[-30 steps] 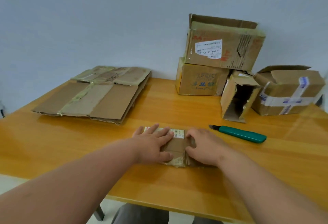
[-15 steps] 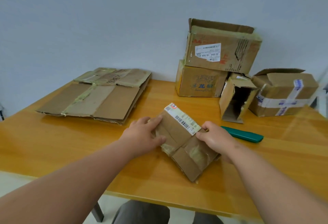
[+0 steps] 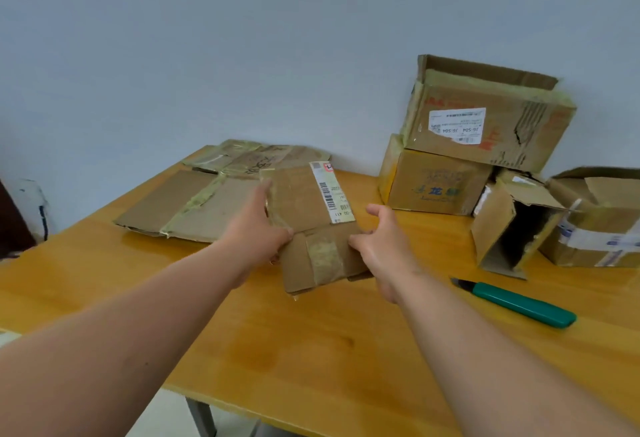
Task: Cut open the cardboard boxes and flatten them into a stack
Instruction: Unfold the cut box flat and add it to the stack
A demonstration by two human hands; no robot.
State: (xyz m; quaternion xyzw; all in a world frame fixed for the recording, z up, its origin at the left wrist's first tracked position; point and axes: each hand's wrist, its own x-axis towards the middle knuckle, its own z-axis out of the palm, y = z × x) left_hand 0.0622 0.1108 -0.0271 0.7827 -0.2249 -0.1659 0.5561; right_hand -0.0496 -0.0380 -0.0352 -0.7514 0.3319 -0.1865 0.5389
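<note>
A small flattened cardboard box (image 3: 313,225) with a white barcode label and tape strips is held up above the wooden table (image 3: 311,350). My left hand (image 3: 258,232) grips its left edge and my right hand (image 3: 377,239) pinches its right edge. Behind it, at the far left of the table, lies the stack of flattened boxes (image 3: 204,204). A green utility knife (image 3: 519,303) lies on the table to the right of my right arm.
Unflattened boxes stand at the back right: a labelled box (image 3: 491,118) stacked on a second box (image 3: 433,183), a small open box on its side (image 3: 509,228), and a taped box (image 3: 602,225) at the right edge. A grey wall rises behind.
Both hands lifted the flattened box off the table and carried it up and left toward the stack. The view shifted left.
</note>
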